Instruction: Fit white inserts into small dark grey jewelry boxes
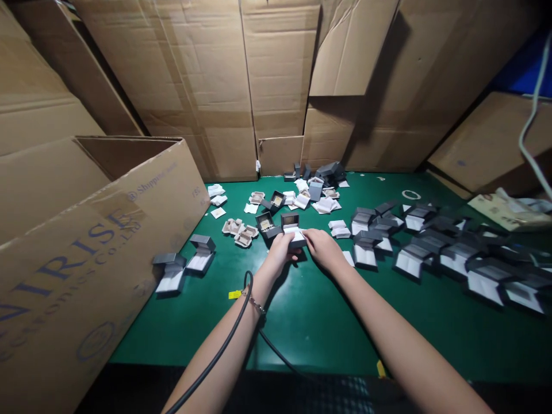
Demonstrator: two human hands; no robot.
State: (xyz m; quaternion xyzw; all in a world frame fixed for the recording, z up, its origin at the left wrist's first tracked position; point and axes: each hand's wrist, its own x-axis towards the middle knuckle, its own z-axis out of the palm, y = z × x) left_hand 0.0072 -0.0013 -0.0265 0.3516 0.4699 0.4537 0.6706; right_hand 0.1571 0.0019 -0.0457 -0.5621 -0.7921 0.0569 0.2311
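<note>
Near the middle of the green table, my left hand [282,248] is closed around a small dark jewelry box [290,221] with its lid up and a white lining inside. My right hand [319,246] is at the box's right side, its fingertips pinched at the edge of the white lining; whether they grip it is hard to see. Just left of the held box stands another open dark box [266,224] with a light insert. Beige inserts [241,231] lie farther left. White folded pieces [339,229] are to the right of my right hand.
Many open dark boxes with white linings [409,261] crowd the right side. Two more open boxes [201,253] stand left, beside a large cardboard carton [129,230]. White pieces [302,200] and dark boxes [331,171] are piled at the back. A black cable [224,339] crosses my left forearm.
</note>
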